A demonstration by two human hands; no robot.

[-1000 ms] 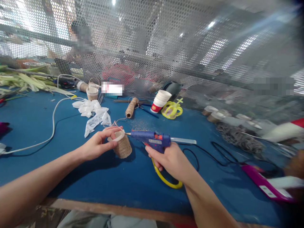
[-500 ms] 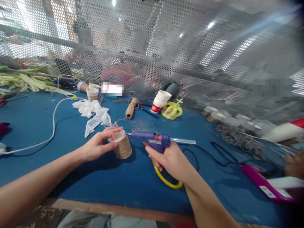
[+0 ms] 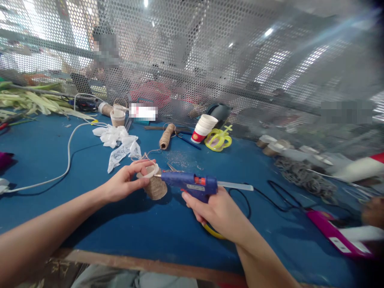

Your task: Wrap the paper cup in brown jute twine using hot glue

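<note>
My left hand point(image 3: 127, 180) grips the rim of a paper cup point(image 3: 156, 188) wrapped in brown twine, tilted on the blue table. Loose twine loops over the cup's rim and leads back to a spool of twine point(image 3: 167, 137). In my right hand point(image 3: 216, 206) is a blue glue gun point(image 3: 189, 183), a clear glue stick jutting from its rear. Its nozzle tip is at the cup's upper side, near the rim. Beneath the gun lie scissors point(image 3: 214, 232) with yellow handles, partly hidden by my right hand.
White lace fabric point(image 3: 124, 148) lies behind my left hand. Stacked paper cups point(image 3: 204, 129) and a yellow crown-shaped piece point(image 3: 218, 140) stand farther back. At right are a magenta power strip point(image 3: 336, 234), grey cord point(image 3: 303, 174) and another person's hand point(image 3: 373, 212). A perforated metal screen point(image 3: 180, 60) rises behind.
The glue gun has moved slightly down and left, bringing its nozzle over the cup's side near the rim. More of the scissors' handle is covered. My left hand stays on the cup.
</note>
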